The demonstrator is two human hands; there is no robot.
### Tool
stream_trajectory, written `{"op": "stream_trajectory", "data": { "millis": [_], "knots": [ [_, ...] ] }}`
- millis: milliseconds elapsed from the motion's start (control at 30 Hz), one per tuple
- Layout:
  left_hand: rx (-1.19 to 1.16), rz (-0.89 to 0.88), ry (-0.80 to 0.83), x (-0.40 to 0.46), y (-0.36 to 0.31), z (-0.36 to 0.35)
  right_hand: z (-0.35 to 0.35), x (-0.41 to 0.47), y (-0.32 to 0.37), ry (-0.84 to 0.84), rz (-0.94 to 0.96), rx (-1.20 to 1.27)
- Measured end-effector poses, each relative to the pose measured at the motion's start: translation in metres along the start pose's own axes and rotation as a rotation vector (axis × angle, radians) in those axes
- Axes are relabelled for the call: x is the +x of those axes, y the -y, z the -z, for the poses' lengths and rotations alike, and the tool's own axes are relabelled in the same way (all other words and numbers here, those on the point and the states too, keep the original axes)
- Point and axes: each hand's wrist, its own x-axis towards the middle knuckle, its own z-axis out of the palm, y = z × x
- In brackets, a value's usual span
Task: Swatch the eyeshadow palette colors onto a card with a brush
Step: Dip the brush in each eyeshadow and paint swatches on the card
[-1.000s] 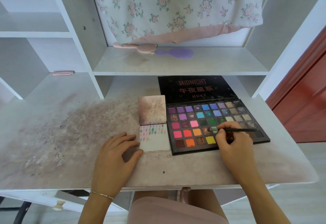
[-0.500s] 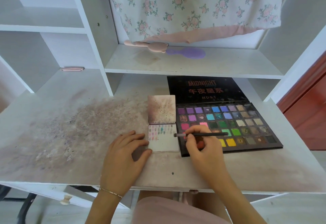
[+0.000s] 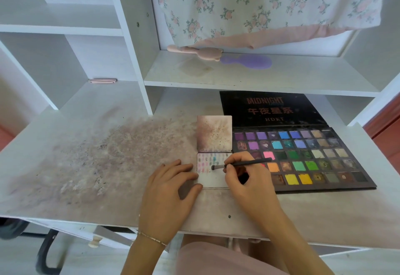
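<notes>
The card (image 3: 213,172) lies flat on the counter (image 3: 108,166), touching the left edge of the open eyeshadow palette (image 3: 303,157). The left hand (image 3: 167,188) rests on the card's left edge with fingers extended, pinning it. The right hand (image 3: 249,179) pinches the brush (image 3: 240,164) near its ferrule, tip on the card beside existing swatches. The card appears light and liable to slide; the brush is slim and rigid, best held low for control.

Left hand (image 3: 167,190) flat, fingers spread; right hand (image 3: 249,179) seemingly pinching.
</notes>
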Motion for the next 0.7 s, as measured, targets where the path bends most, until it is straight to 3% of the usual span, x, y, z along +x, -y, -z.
{"op": "stream_trajectory", "data": {
  "millis": [700],
  "knots": [
    [0.026,0.003,-0.008,0.0000,-0.0010,-0.0011,-0.0002,0.0010,-0.0011,0.044,-0.016,-0.020]
  ]
}}
